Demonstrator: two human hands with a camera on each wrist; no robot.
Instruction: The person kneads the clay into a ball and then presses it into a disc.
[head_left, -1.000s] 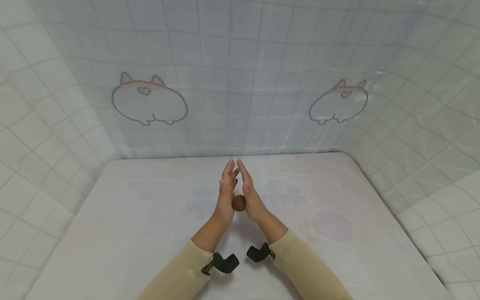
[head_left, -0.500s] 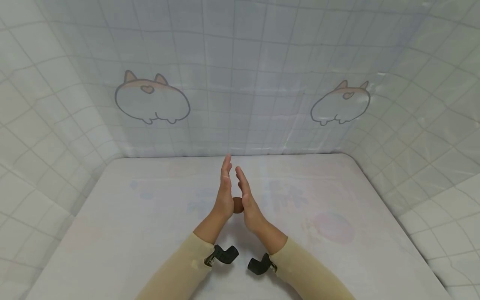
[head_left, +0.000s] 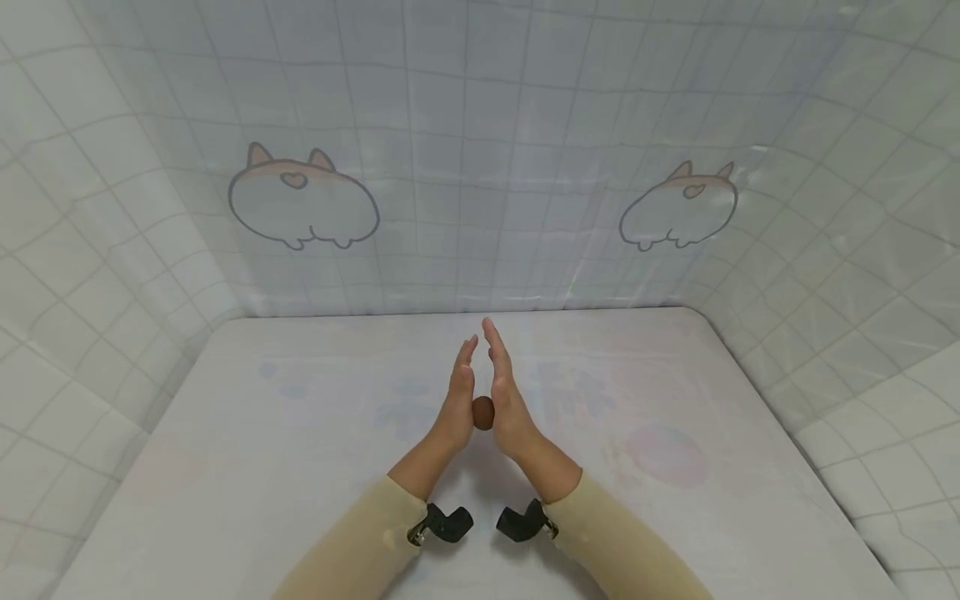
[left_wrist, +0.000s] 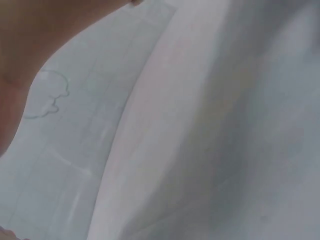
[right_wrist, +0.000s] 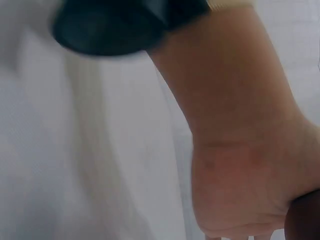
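Note:
A small brown ball (head_left: 483,413) lies between the two palms, above the table. My left hand (head_left: 456,404) presses against its left side with straight fingers. On the other side my right hand (head_left: 512,408) does the same, its fingertips reaching farther forward than the left ones. Both hands stand on edge, palms facing, and lean together towards the fingertips. In the right wrist view the brown ball (right_wrist: 305,220) shows at the lower right corner against the palm. Only a blurred part of the wrist and hand appears in the left wrist view; the ball is not visible there.
Below the hands is a white table (head_left: 300,467) with faint coloured prints. A sheet with a grid pattern (head_left: 495,167) hangs behind it and at both sides. Black devices, one on the left sleeve (head_left: 448,523) and one on the right sleeve (head_left: 521,522), point inwards.
The palms have slid along each other: half a second ago the left hand was farther forward, now the right is. The ball has stayed between them, shifting slightly to the right.

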